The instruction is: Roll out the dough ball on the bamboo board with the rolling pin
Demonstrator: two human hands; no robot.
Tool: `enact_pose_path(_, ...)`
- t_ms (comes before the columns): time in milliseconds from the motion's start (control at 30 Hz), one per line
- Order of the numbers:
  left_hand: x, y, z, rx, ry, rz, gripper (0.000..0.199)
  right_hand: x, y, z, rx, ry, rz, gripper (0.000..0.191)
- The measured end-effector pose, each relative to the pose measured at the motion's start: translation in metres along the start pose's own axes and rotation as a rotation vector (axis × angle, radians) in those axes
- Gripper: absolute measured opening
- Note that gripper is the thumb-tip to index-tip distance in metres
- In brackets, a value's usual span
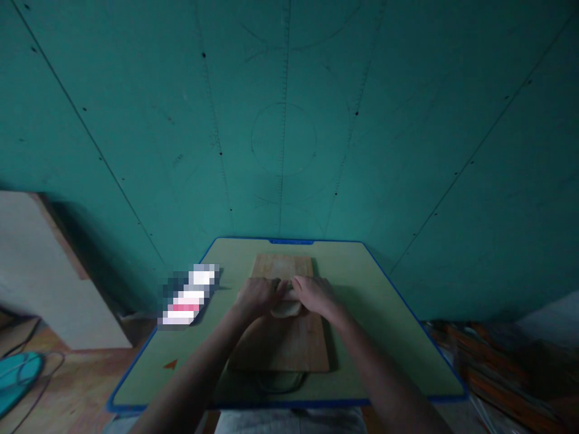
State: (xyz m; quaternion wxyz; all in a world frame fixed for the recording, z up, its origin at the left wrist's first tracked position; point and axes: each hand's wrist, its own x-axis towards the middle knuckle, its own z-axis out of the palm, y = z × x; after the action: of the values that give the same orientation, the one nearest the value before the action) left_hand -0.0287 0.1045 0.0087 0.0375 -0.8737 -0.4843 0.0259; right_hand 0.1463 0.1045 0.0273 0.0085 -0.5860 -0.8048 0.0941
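Note:
A wooden board (289, 346) lies on a pale table with a blue edge. Over its upper half, my left hand (260, 293) and my right hand (314, 292) come close together, fingers curled. Between and just below them shows a pale, soft-looking lump (286, 310), resting on the board. Both hands are closed on this lump from either side; their fingertips are partly hidden.
A pixelated flat object (187, 298) lies at the table's left side, with a small orange triangle (170, 364) nearer the front. Behind the table (393, 361) rises a green wall. A pale panel (58, 271) leans at the left; cluttered items lie at the right.

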Motion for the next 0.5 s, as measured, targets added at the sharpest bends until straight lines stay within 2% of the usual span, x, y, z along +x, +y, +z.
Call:
enact_pose_path(100,-0.024,0.012,0.001,-0.008,-0.01,-0.025,0.027,-0.022,-0.007,0.006,0.012,0.014,-0.015,0.04)
enact_pose_path(233,-0.042,0.027,0.001,-0.09,0.01,-0.179,0.034,-0.041,-0.016,0.012,0.036,0.095,0.006,0.036)
enact_pose_path(333,-0.034,0.029,-0.003,-0.155,0.031,-0.33,0.037,-0.035,-0.017,0.012,0.031,0.159,0.061,0.033)
enact_pose_path(500,-0.004,0.017,-0.01,-0.19,-0.006,-0.451,0.044,0.005,-0.008,0.012,0.045,0.161,0.104,0.03)
